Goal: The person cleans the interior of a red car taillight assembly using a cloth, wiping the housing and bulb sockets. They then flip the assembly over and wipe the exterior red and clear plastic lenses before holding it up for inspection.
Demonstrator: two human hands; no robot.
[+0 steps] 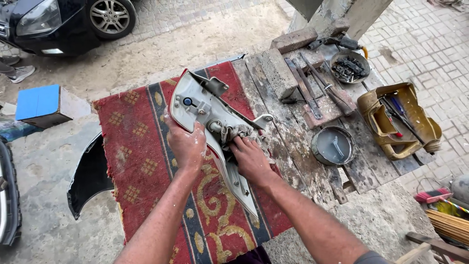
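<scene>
Lying on a red patterned rug beside a round tin, bricks and tools, the grey tail-light housing is gripped at its edge by the left hand while the right hand presses a rag into it.

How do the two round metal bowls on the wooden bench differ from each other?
The near bowl sits close to the bench's front edge and holds grey liquid with what looks like a spanner lying in it. The far bowl sits toward the back, near the dark power tool, and is filled with small dark metal parts, no liquid showing. The near bowl looks slightly larger. Both are round, shallow and dull grey, resting on the wooden bench.
</scene>
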